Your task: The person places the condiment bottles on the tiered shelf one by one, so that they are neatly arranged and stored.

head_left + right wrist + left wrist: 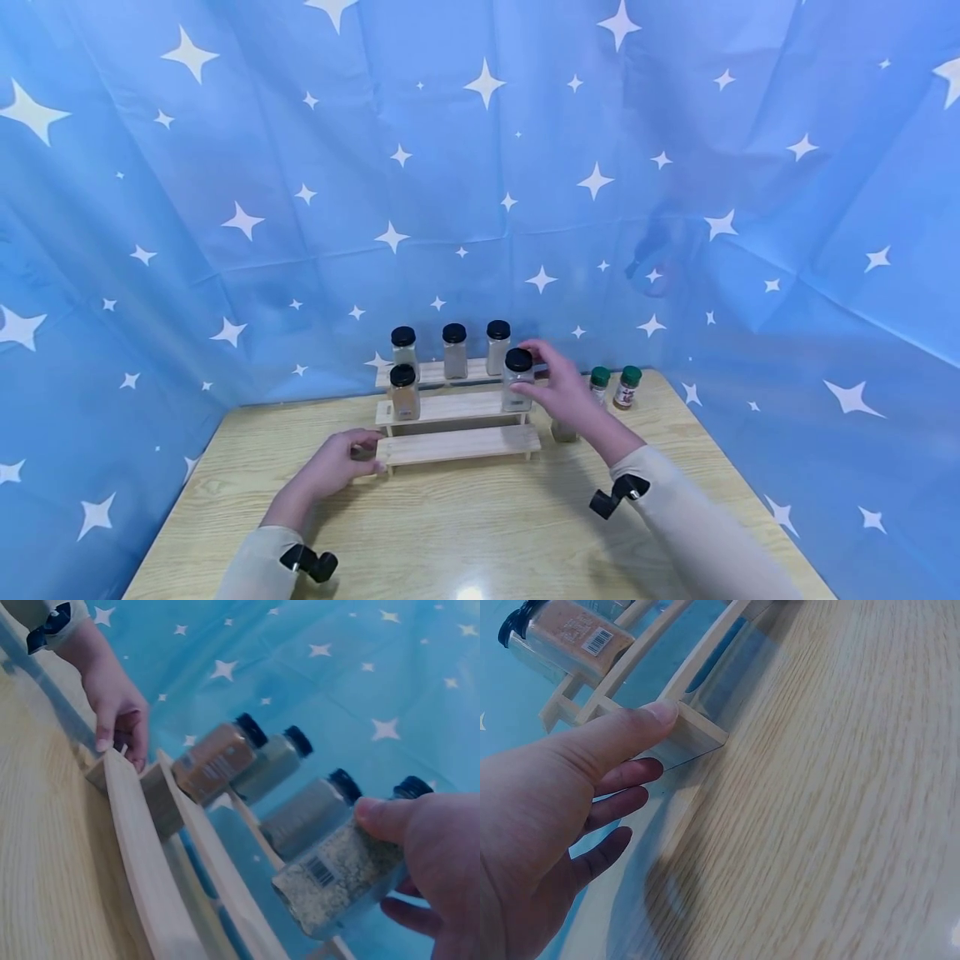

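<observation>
My right hand (567, 395) grips a clear black-lidded jar (517, 393) of pale, flaky seasoning between thumb and fingers. The jar is over the right end of the middle step of a three-step wooden rack (459, 446); whether its base touches the wood I cannot tell. At the rack's lower left end, my left hand (339, 463) pinches the lowest step's corner, its thumb (641, 724) lying on the wood. An orange-brown spice jar (405, 395) stands at the middle step's left end. Three more black-lidded jars, one in the centre (454, 353), line the top step.
Right of the rack, two green-capped bottles stand on the wooden table (465, 517), one with a white label (627, 388). Another jar (562, 432) is partly hidden behind my right forearm. A blue star-patterned curtain (480, 167) hangs behind the table.
</observation>
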Action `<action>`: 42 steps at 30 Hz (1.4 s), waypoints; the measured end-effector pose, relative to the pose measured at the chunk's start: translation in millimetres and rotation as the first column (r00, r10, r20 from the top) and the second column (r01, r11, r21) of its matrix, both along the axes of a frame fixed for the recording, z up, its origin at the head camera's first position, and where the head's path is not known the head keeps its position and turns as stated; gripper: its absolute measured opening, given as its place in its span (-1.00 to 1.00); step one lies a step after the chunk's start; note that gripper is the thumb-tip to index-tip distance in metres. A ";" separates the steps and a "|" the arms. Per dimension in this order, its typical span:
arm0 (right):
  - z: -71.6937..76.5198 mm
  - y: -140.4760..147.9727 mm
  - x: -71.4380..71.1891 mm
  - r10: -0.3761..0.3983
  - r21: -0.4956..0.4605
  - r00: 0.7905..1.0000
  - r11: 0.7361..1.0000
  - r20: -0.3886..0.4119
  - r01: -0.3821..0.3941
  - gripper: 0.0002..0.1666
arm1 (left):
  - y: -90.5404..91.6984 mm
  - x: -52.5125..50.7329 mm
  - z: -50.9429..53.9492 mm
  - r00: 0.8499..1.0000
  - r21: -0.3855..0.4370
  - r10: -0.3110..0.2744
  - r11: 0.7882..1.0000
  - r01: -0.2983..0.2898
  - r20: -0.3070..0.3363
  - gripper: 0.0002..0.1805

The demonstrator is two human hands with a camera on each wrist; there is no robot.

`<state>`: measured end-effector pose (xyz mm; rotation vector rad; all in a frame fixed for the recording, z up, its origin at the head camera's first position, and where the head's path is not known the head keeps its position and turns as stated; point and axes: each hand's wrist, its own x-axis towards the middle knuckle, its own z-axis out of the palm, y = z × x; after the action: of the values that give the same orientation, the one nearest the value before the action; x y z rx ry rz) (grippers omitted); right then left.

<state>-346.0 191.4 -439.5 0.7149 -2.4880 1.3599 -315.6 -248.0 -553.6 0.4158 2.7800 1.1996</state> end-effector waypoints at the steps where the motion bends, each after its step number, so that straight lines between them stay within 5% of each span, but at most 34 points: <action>1: -1.2 -3.1 -0.8 0.000 0.000 1.000 1.000 0.003 0.000 -0.20 | 0.1 -0.1 0.1 1.000 -0.001 -0.001 1.000 0.001 0.000 -0.41; 42: -25.0 -96.3 -16.3 0.049 -0.013 0.997 0.999 0.052 -0.049 -0.23 | -1.2 -0.4 -2.2 1.000 -0.005 -0.011 1.000 0.011 -0.013 -0.40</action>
<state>-362.4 95.1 -464.5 0.7521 -2.5163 1.4260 -316.0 -249.2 -555.8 0.4397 2.7874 1.1926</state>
